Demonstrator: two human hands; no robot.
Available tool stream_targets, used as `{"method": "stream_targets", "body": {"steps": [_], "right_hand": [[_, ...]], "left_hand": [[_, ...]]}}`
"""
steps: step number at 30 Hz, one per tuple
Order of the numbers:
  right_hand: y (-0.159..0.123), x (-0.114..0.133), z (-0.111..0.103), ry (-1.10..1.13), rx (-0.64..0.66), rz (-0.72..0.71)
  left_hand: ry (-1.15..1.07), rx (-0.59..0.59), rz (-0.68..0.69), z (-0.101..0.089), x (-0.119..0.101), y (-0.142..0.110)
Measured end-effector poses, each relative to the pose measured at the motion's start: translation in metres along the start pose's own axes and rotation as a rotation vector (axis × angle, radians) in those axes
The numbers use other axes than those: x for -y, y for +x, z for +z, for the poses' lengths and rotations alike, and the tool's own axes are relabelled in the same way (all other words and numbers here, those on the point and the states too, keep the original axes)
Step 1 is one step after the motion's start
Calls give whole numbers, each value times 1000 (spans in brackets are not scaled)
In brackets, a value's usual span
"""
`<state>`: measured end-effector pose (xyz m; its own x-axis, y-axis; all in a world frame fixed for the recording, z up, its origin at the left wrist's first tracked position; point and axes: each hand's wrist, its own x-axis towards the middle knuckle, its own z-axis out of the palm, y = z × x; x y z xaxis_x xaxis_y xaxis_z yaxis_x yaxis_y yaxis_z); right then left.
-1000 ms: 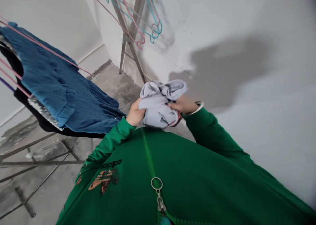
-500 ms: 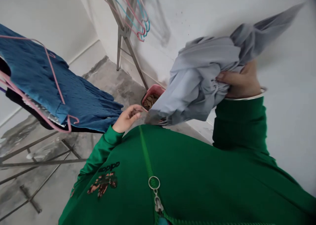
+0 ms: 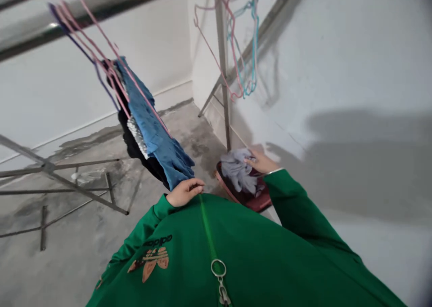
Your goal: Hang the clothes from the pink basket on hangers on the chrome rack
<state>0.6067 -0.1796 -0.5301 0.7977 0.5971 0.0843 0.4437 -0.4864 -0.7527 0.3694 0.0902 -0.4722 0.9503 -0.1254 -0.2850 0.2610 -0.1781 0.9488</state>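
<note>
A crumpled grey garment (image 3: 236, 167) lies bunched over a reddish basin (image 3: 258, 202) on the floor. My right hand (image 3: 262, 162) grips the garment's right side, a bracelet at its wrist. My left hand (image 3: 185, 192) rests close to the front of my green jacket (image 3: 243, 248), fingers loosely bent and nothing seen in them. Just beyond it hangs the lower end of a blue garment (image 3: 145, 118), apart from the grey one.
A metal drying rack's bar (image 3: 84, 17) crosses the upper left, with pink hangers (image 3: 140, 100) on it. Blue hangers (image 3: 254, 42) hang near the rack's far leg (image 3: 223, 73). Crossed metal legs (image 3: 77, 188) stand at left. A white wall (image 3: 364, 73) is at right.
My right hand has lowered the grey garment from in front of the wall down to the basin. My left hand stays near the jacket. The view has shifted, showing the rack bar.
</note>
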Motion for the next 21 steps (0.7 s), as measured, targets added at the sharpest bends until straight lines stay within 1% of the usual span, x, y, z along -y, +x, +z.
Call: {"method": "stream_targets", "body": {"steps": [1, 2, 3, 4, 5, 7, 8, 9, 11, 13, 14, 16, 18, 21], "right_hand": [[10, 18, 5, 56, 30, -33], [21, 41, 7, 135, 58, -63], [32, 67, 9, 241, 82, -109], [45, 96, 9, 332, 87, -186], [58, 126, 11, 378, 62, -277], [84, 183, 19, 368, 3, -423], [96, 207, 27, 343, -7, -458], [107, 228, 36, 319, 13, -466], [123, 260, 58, 304, 117, -431], [131, 279, 79, 291, 189, -397], [133, 284, 87, 285, 200, -392], [133, 288, 96, 289, 175, -404], [134, 284, 96, 348, 130, -416], [141, 266, 83, 521, 74, -350]], "left_hand": [[34, -3, 11, -2, -2, -3], [71, -8, 20, -5, -4, -7], [113, -11, 30, -7, -7, -11], [158, -9, 41, -10, -11, -14], [203, -2, 54, -12, -16, -18], [273, 23, 95, -15, -27, -25], [294, 37, 121, -16, -33, -28], [307, 46, 149, -17, -38, -32], [309, 36, 204, -20, -49, -40], [298, -7, 239, -24, -56, -48], [294, -38, 248, -27, -59, -52], [288, -105, 252, -31, -59, -58], [279, -157, 247, -34, -56, -61], [257, -183, 230, -38, -46, -61]]}}
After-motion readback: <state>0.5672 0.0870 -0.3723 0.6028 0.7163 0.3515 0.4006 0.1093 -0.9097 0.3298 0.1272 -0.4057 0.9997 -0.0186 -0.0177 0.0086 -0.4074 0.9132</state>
